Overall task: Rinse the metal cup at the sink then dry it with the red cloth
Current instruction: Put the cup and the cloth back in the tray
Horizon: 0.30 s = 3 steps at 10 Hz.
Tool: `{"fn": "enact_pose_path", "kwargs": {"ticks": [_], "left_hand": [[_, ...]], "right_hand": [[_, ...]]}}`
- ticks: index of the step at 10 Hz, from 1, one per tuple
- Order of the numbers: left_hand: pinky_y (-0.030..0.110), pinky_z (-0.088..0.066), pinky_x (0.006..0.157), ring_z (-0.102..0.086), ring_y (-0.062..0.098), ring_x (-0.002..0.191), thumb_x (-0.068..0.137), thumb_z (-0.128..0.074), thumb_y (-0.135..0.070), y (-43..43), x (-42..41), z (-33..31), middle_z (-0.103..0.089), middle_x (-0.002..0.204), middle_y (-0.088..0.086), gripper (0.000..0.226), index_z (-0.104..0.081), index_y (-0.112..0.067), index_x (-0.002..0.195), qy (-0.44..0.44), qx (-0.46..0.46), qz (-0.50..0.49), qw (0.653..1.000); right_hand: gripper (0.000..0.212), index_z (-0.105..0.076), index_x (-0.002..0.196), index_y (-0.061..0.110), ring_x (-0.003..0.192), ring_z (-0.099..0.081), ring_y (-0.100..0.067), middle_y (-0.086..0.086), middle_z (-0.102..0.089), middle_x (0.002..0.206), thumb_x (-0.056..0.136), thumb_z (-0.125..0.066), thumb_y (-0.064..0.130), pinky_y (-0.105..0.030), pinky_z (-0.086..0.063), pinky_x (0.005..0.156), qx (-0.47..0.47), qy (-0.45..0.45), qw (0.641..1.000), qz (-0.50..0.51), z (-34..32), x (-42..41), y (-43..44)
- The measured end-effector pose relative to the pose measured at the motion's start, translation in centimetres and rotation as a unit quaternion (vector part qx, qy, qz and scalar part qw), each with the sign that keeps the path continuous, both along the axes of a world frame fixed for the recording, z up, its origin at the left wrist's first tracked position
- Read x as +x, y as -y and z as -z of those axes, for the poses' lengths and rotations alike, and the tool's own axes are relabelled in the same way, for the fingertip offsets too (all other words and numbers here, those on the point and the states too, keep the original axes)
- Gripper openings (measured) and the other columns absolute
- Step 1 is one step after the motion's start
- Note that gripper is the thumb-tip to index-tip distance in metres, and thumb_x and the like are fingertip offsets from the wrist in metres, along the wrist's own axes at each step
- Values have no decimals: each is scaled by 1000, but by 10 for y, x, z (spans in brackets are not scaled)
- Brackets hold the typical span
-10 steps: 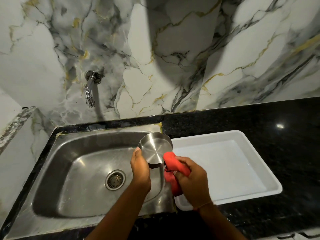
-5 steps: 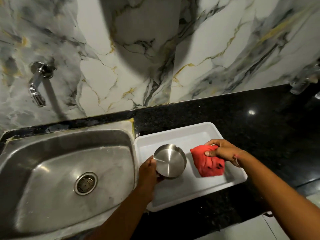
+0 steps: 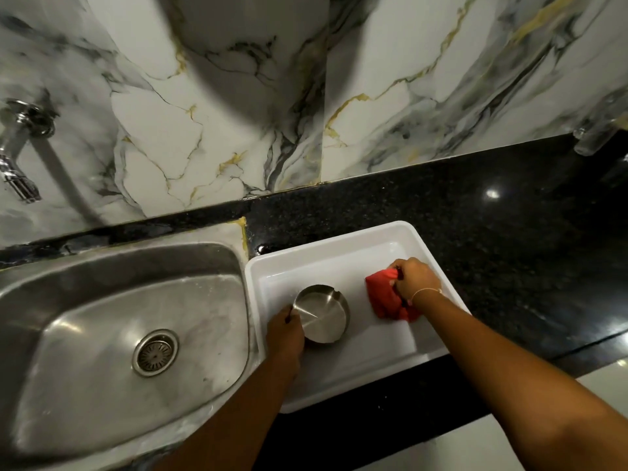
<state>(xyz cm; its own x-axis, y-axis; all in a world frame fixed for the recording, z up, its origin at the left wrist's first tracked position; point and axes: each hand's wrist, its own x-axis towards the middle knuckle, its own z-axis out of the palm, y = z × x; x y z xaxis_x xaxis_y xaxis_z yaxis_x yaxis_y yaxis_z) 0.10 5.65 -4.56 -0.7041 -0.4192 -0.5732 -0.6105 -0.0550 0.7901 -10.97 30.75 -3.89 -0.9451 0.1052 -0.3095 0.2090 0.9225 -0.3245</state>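
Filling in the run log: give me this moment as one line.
left hand: holding metal cup | right hand: gripping red cloth | both inside white tray | sink: empty

Dim, soft-blurred, wide-angle edge warp

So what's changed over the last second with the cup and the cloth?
Both moved right, from over the sink into the white tray. The left hand has brought the metal cup down onto the tray floor, bottom up; the right hand presses the red cloth beside it. Both grips unchanged.
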Motion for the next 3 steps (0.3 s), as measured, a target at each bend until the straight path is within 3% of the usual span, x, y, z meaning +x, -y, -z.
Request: {"fn": "enact_pose_path", "kwargs": {"ticks": [2, 3], "left_hand": [[32, -47, 74, -60, 22, 79, 97, -52, -22, 5, -4, -4, -72, 97, 11, 29, -74, -4, 104, 21, -43, 0, 999], [36, -50, 79, -60, 27, 87, 96, -52, -28, 6, -7, -14, -70, 104, 15, 34, -70, -1, 107, 57, -30, 17, 998]], "right_hand": [[42, -62, 130, 22, 118, -58, -36, -13, -63, 129, 89, -68, 29, -45, -52, 98, 52, -45, 997, 21, -1, 16, 4], [42, -60, 133, 16, 121, -59, -36, -15, -63, 134, 93, -64, 29, -44, -49, 101, -65, -141, 982, 105, -27, 25, 19]]}}
